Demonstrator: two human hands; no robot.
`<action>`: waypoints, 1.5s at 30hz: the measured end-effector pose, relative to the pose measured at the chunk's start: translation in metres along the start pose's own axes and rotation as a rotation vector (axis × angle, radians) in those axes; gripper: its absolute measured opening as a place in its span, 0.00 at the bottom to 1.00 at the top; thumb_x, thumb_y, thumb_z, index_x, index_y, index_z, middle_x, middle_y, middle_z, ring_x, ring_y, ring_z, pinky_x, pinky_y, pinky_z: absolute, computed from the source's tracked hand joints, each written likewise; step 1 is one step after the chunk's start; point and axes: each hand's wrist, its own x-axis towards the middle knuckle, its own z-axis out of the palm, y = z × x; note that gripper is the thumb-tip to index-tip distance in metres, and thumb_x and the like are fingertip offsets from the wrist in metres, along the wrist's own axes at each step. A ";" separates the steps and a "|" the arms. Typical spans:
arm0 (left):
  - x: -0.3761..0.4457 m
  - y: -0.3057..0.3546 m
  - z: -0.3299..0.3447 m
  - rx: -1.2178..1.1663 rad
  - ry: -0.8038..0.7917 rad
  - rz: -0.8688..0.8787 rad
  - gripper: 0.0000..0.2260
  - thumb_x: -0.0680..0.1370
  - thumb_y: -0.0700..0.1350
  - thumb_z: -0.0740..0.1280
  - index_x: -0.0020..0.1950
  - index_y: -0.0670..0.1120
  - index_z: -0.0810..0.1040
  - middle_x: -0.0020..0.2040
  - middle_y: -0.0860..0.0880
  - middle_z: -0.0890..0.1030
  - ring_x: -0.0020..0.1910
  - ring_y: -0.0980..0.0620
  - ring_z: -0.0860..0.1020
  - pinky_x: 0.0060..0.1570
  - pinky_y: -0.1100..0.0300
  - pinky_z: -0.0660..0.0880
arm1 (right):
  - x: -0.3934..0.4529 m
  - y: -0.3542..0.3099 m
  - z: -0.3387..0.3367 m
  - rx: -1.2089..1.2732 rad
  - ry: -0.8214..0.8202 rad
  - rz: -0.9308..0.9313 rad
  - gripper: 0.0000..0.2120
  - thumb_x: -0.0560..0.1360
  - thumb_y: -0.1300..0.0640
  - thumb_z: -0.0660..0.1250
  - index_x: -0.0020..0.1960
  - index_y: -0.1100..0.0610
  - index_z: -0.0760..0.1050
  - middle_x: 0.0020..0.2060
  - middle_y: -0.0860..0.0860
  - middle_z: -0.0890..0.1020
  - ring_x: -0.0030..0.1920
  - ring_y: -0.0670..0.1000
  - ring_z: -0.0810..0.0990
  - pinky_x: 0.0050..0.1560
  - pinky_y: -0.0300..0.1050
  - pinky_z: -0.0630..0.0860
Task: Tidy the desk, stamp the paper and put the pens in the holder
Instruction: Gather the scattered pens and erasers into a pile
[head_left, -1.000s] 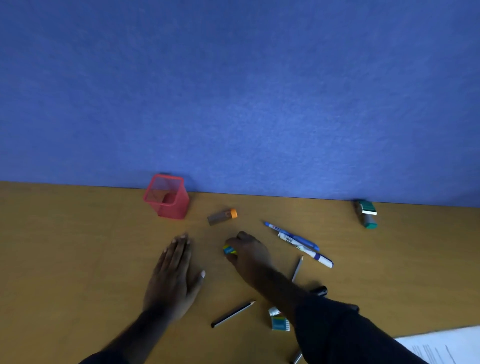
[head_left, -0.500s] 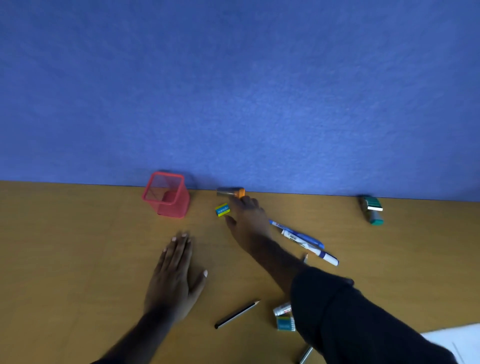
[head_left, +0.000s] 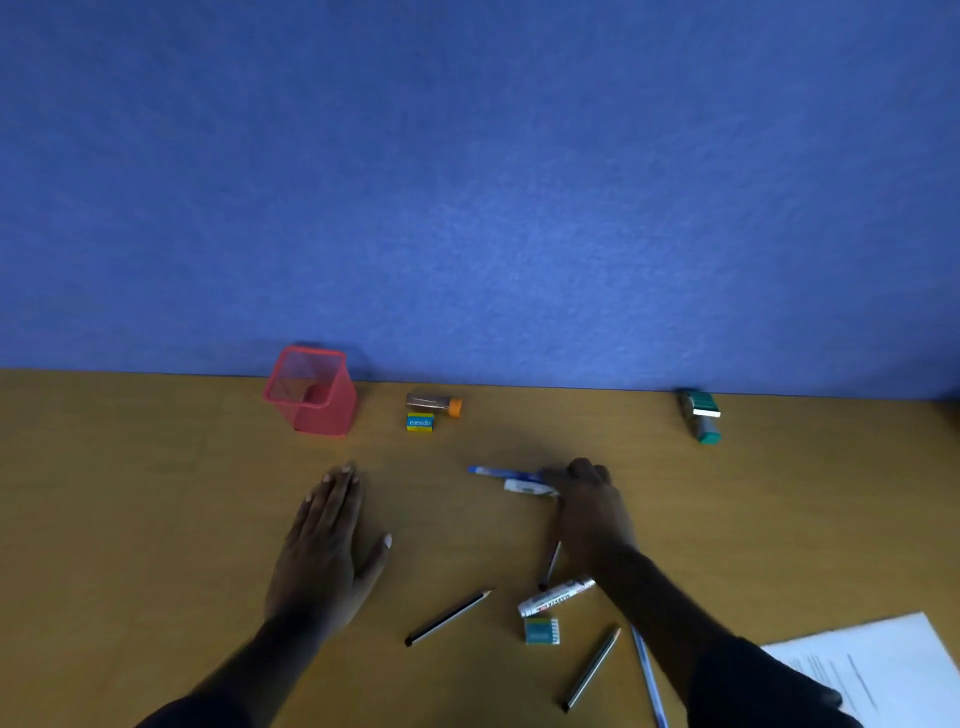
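My right hand (head_left: 589, 501) reaches over the middle of the desk, fingers curled over the right ends of a blue pen (head_left: 501, 473) and a white marker (head_left: 524, 487); both lie nearly level, pointing left. Flat on the desk, fingers straight, lies my left hand (head_left: 324, 540). The red mesh pen holder (head_left: 322, 415) stands at the back by the blue wall. A green stamp (head_left: 701, 415) lies at the back right. The printed paper (head_left: 878, 670) shows at the bottom right corner.
An orange-capped tube (head_left: 434, 404) and a yellow-blue eraser (head_left: 420, 422) sit right of the holder. Near me lie two pencils (head_left: 449, 616) (head_left: 592, 667), a white marker (head_left: 556, 597), a small teal box (head_left: 542, 630), a thin pencil (head_left: 551, 564) and a clear blue pen (head_left: 647, 680).
My right hand left the eraser and tube beside the holder and drew back to the blue pen and white marker, which have swung left. My left hand has stayed flat.
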 end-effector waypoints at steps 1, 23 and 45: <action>0.000 0.000 0.000 0.000 -0.003 0.002 0.40 0.78 0.69 0.41 0.80 0.41 0.56 0.82 0.46 0.56 0.81 0.47 0.55 0.78 0.51 0.52 | 0.001 -0.007 0.003 0.010 -0.019 -0.063 0.21 0.75 0.61 0.59 0.65 0.46 0.74 0.55 0.53 0.75 0.58 0.57 0.71 0.57 0.51 0.74; -0.001 0.001 -0.001 -0.027 -0.009 -0.039 0.37 0.77 0.64 0.52 0.80 0.43 0.59 0.81 0.45 0.59 0.80 0.46 0.57 0.78 0.49 0.55 | 0.005 -0.003 -0.014 0.164 0.092 -0.058 0.19 0.73 0.62 0.67 0.63 0.52 0.76 0.59 0.52 0.77 0.60 0.53 0.74 0.61 0.46 0.72; -0.071 0.100 0.001 -0.193 -0.123 0.157 0.23 0.77 0.53 0.68 0.71 0.49 0.72 0.63 0.51 0.76 0.61 0.49 0.76 0.59 0.54 0.74 | -0.085 0.005 0.004 0.332 -0.046 0.153 0.15 0.74 0.67 0.60 0.56 0.55 0.77 0.51 0.57 0.74 0.47 0.59 0.78 0.44 0.43 0.73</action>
